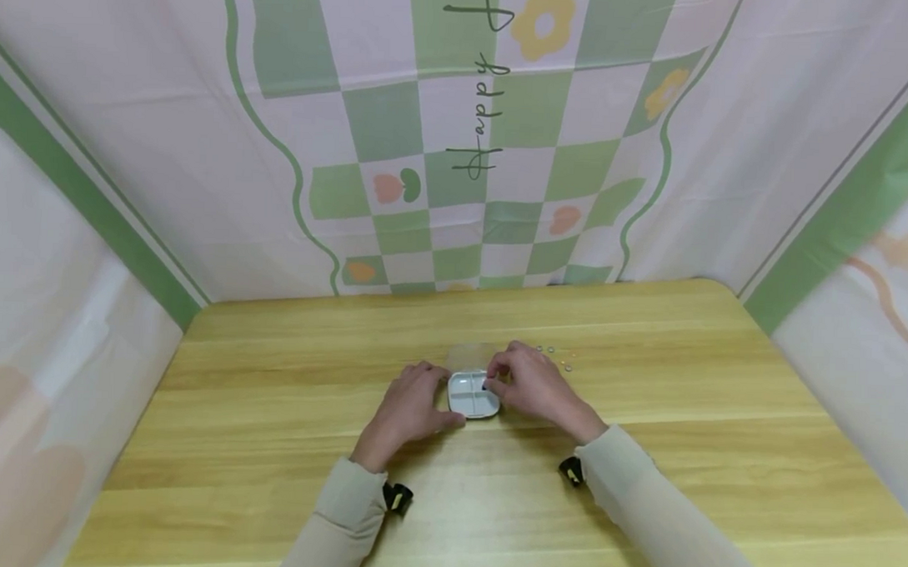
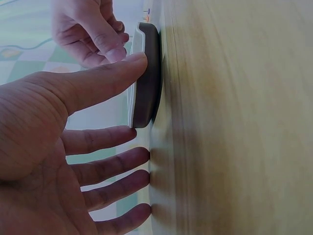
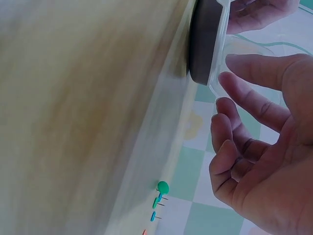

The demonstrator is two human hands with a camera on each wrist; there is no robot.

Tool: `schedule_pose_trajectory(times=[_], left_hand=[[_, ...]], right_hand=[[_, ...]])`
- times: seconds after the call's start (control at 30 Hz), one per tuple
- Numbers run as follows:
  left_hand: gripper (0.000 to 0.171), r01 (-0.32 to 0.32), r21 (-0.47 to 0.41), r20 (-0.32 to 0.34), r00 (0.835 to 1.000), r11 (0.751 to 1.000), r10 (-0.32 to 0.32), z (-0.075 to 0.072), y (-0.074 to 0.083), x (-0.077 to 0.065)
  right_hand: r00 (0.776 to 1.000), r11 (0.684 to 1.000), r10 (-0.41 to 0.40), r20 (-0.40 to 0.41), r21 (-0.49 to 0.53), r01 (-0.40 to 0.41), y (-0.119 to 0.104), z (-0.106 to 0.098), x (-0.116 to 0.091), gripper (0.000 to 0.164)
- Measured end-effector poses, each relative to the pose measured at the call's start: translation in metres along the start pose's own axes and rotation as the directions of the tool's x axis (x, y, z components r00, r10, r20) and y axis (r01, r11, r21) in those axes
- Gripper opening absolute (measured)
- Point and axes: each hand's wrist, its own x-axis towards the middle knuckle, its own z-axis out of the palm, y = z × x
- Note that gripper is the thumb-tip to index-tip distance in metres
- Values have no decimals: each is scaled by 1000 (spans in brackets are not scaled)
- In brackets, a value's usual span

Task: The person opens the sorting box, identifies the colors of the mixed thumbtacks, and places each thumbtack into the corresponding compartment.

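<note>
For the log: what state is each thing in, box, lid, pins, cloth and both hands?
Box: flat on the table, open; contents unclear.
Lid: swung open behind the box.
Pins: loose on the table, several points up.
Cloth: hanging, creased.
Left hand: fingers extended, thumb against the box.
Right hand: fingers bent, fingertips at the box; grip unclear.

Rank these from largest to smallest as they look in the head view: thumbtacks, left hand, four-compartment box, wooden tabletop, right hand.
1. Wooden tabletop
2. Left hand and right hand: too alike to rank
3. Four-compartment box
4. Thumbtacks, mere specks
</note>
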Motion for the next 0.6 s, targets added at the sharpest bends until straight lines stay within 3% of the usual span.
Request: schedule_pose_trajectory(times=[0.6], left_hand=[[70,-5,-3,-6,1000,1000,5,1,1,0]], right_hand=[[999,1000,-21,-28,6,21,0,-10,-3,8]])
